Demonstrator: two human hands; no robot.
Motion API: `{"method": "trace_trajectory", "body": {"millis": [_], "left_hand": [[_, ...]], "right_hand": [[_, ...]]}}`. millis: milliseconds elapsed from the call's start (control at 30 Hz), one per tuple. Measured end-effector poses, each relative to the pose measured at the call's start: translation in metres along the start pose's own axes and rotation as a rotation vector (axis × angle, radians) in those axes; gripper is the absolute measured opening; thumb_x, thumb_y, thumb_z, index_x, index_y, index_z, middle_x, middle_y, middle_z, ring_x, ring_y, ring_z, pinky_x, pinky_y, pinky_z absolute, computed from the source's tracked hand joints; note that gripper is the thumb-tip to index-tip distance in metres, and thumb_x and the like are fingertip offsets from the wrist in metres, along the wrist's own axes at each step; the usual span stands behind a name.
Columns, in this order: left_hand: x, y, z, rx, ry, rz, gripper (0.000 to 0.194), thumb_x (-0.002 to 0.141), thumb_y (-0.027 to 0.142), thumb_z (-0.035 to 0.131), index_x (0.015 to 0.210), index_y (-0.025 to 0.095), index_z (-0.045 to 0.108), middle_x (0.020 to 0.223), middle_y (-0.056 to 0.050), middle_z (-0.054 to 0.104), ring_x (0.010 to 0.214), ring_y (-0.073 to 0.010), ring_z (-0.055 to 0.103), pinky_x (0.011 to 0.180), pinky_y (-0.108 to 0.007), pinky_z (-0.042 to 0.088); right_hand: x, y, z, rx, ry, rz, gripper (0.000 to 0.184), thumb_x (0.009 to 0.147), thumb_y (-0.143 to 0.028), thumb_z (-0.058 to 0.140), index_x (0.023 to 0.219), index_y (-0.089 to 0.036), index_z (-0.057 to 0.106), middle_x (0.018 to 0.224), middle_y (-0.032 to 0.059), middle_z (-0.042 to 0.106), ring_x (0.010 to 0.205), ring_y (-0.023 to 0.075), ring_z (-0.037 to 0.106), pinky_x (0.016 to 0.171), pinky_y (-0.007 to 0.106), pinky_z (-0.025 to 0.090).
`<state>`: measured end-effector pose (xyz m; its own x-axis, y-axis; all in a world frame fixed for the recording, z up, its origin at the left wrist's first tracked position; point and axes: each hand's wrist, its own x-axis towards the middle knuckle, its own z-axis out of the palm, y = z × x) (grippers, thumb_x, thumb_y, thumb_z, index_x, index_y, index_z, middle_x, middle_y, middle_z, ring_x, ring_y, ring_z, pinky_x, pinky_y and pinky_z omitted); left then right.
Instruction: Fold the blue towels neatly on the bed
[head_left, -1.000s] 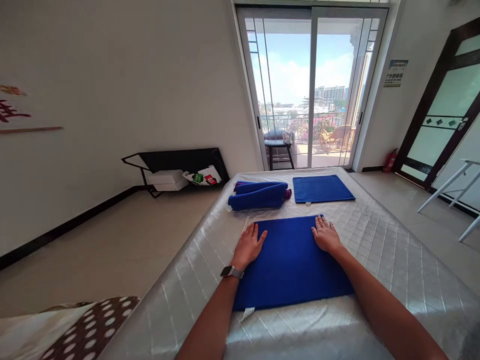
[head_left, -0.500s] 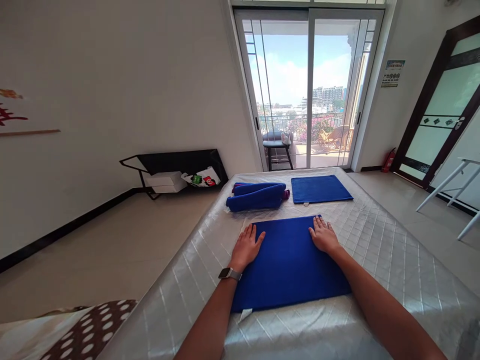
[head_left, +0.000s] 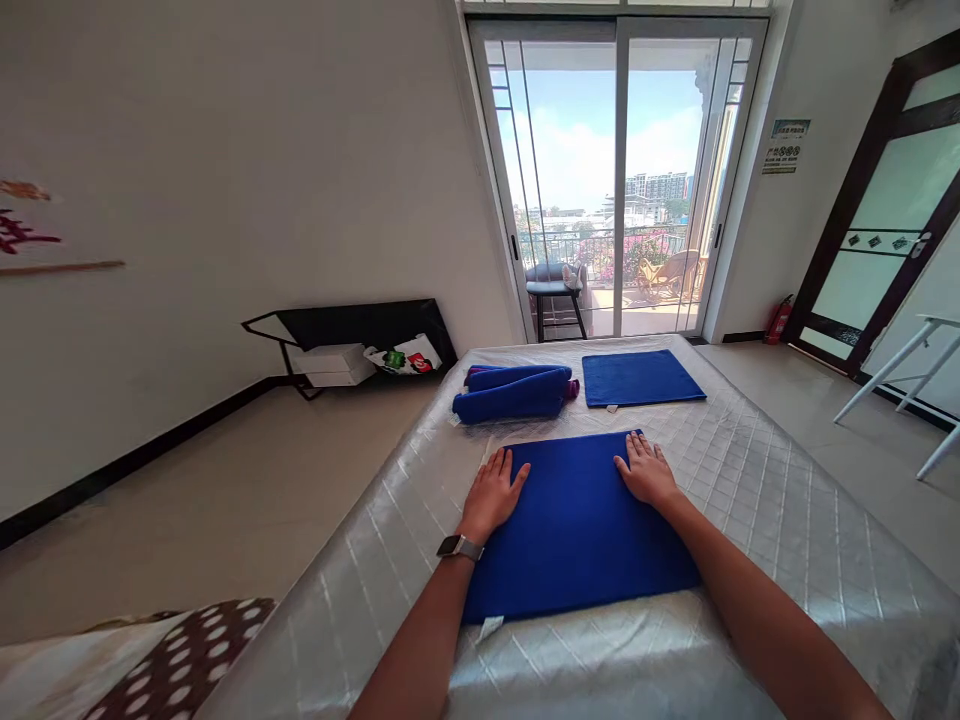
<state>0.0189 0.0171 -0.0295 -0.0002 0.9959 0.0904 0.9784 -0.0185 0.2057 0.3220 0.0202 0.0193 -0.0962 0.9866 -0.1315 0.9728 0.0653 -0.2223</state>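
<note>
Blue cloth (head_left: 574,535) lies flat on the mattress (head_left: 765,480), long axis seemingly left-to-right, white tag (head_left: 490,628) pointing nearward. Left hand (head_left: 491,492) and right hand (head_left: 646,470) press its far corners, each grip flattened, clasping nothing; the forearms (head_left: 739,575) partly hide its side edges.

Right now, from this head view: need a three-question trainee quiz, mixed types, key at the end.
1. True or false: the left hand and right hand both touch the near blue cloth.
2. Which wrist wears the watch?
3. On the mattress, directly right of the blue bundle, lies: A) a white box; B) a flat far blue cloth; C) a fire extinguisher.
Key: 1 true; 2 left; 3 B.
</note>
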Motion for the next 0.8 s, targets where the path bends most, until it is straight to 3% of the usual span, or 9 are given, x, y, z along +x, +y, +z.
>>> {"method": "trace_trajectory", "body": {"millis": [400,800], "left_hand": [[0.0024,-0.0030,0.0074,0.014,0.058,0.007,0.076,0.101,0.060,0.024,0.153,0.007,0.037,0.161,-0.018,0.034,0.151,-0.0298,0.028,0.123,-0.046,0.025],[0.0023,-0.0017,0.0055,0.014,0.043,-0.003,0.076,0.100,0.059,0.023,0.153,0.005,0.037,0.161,-0.018,0.033,0.151,-0.0298,0.027,0.123,-0.046,0.024]], "right_hand": [[0.0008,0.0028,0.0050,0.007,-0.004,-0.014,0.071,0.104,-0.049,0.015,0.161,-0.008,0.014,0.168,0.0103,0.015,0.156,0.0184,0.004,0.124,0.039,0.002],[-0.0013,0.0019,0.0037,0.003,-0.005,-0.018,0.071,0.104,-0.049,0.016,0.161,-0.007,0.014,0.168,0.0096,0.013,0.156,0.0178,0.004,0.124,0.038,0.002]]}}
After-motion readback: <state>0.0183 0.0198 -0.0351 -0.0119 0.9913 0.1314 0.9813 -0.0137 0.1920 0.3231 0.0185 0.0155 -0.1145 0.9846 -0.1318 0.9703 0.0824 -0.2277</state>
